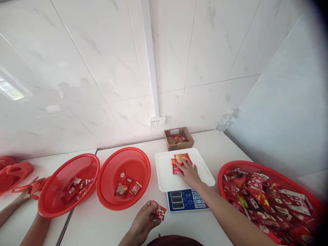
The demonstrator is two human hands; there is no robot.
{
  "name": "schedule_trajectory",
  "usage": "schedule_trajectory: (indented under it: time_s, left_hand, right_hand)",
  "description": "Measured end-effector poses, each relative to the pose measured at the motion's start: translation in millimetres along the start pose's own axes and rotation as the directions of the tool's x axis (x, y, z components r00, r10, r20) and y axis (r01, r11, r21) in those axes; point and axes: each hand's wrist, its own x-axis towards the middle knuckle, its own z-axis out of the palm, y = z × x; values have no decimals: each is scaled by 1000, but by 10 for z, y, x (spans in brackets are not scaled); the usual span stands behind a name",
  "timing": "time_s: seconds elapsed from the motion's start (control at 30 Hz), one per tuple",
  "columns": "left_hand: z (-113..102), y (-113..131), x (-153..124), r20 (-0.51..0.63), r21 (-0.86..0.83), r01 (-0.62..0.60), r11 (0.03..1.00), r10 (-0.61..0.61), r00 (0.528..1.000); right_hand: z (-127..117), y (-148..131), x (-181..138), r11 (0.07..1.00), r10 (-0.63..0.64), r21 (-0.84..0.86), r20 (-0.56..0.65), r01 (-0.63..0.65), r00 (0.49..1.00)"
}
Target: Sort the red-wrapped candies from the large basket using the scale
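Note:
My right hand (189,172) reaches over the white scale tray (205,171), its fingers lying on red snack packets (180,160) piled there. My left hand (145,220) is closed on a small red-and-white packet (159,211) near the table's front edge. Below the tray the scale's blue keypad and displays (186,200) show.
A red basket (271,198) heaped with packets sits at the right. Two red baskets (124,177) (69,184) with a few packets stand to the left. A small cardboard box (178,138) is by the wall. Another person's arms (23,196) and red bags are at far left.

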Motion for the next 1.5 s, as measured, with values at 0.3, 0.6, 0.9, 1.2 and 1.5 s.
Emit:
schedule_trajectory:
  time_s: [0.3,0.6,0.9,1.2,1.5]
  left_hand:
    - [211,55,-6,83,130,-36,991,26,996]
    - [519,-17,30,188,316,-57,947,-3,982]
    - [544,-199,123,199,583,-59,811,-72,977]
    - [548,-270,91,336,587,-167,793,-51,940]
    - [545,-271,95,306,630,-150,762,-66,950]
  right_hand:
    - [-45,-91,-497,924,-118,339,-189,178,975]
    - [-19,-432,-1574,588,-153,792,307,-163,939]
    - [-39,-473,-1780,421,-154,865,364,-272,919]
    - [-41,-454,-1932,417,-101,842,418,-343,903]
    - [-139,-402,-1945,311,33,887,350,-342,936]
